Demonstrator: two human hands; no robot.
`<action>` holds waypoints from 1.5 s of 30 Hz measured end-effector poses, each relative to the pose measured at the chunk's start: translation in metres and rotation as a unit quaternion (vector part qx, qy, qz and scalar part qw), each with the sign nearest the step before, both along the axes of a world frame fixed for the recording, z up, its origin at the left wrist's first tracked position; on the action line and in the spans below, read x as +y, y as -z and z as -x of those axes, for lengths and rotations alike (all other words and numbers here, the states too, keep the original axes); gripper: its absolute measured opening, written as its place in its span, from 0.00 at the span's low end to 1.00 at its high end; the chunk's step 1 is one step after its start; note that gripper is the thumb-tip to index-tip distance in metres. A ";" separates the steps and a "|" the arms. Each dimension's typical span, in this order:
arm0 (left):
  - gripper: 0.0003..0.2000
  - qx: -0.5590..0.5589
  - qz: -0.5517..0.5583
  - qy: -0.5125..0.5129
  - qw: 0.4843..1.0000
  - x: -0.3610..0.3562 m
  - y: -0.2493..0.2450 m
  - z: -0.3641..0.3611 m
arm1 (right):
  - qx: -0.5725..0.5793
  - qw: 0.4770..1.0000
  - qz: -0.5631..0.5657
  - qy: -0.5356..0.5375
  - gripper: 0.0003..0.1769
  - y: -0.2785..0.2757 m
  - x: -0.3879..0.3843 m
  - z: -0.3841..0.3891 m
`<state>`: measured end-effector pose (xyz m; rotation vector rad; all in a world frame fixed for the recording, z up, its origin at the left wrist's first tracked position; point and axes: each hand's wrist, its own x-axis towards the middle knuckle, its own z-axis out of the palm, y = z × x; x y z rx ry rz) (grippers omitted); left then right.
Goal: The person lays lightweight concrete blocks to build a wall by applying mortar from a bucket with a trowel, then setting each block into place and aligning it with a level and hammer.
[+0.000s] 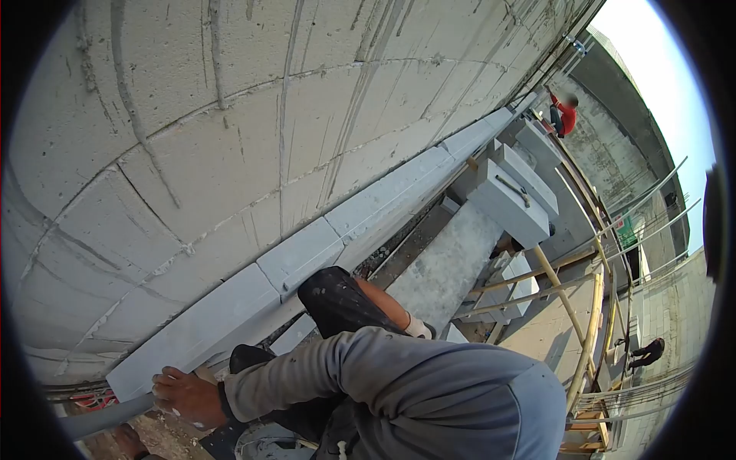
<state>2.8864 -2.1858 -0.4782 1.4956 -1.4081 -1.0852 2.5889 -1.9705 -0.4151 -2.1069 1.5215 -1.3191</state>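
Observation:
My right hand [188,395], at the end of a grey sleeve, is at the lower left beside the near end of a pale concrete block [211,314]. Its fingers curl at the end of a grey tube-like bar [107,418], whose kind I cannot make out. Below it, at the bottom edge, my left hand [130,441] shows only in part, its fingers in shadow. The block belongs to a row laid end to end along the wall [238,161]. My bent knee [337,299] is close to that row.
Loose blocks [510,203] are stacked farther along, with a hammer-like tool [512,190] on top. A grey plank-like surface [445,261] runs between. Scaffold poles [563,299] cross at the right. A person in red [566,115] is at the far end; another in dark clothes [648,353] is below right.

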 end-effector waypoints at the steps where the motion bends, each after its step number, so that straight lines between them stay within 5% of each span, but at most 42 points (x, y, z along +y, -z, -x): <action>1: 0.06 -0.006 0.002 0.002 1.000 0.002 -0.002 0.001 | 0.004 1.000 0.000 -0.011 0.24 -0.001 0.001 -0.001; 4: 0.06 -0.020 0.010 0.006 1.000 0.007 -0.008 0.006 | -0.011 0.997 0.074 0.034 0.29 0.015 -0.006 -0.013; 17: 0.06 -0.060 0.034 0.010 0.998 0.026 -0.025 0.026 | 0.006 0.997 0.050 0.053 0.28 0.030 0.015 -0.004; 36: 0.07 -0.087 0.059 -0.008 0.994 0.028 -0.022 0.019 | -0.017 0.995 -0.096 -0.004 0.24 0.022 0.037 0.019; 39: 0.08 -0.062 0.070 -0.014 0.996 -0.001 0.007 -0.004 | -0.002 0.994 -0.109 0.006 0.24 0.028 0.032 0.024; 41: 0.08 0.031 0.133 0.006 0.991 -0.076 0.093 -0.060 | -0.006 0.997 -0.082 0.004 0.21 0.015 0.027 0.028; 44: 0.16 -0.027 0.051 0.027 0.998 -0.033 0.058 -0.045 | -0.025 0.999 -0.033 0.021 0.21 -0.001 0.007 0.035; 45: 0.11 -0.040 -0.013 0.055 0.998 -0.028 0.051 -0.042 | -0.022 0.999 -0.013 0.041 0.19 -0.003 -0.003 0.033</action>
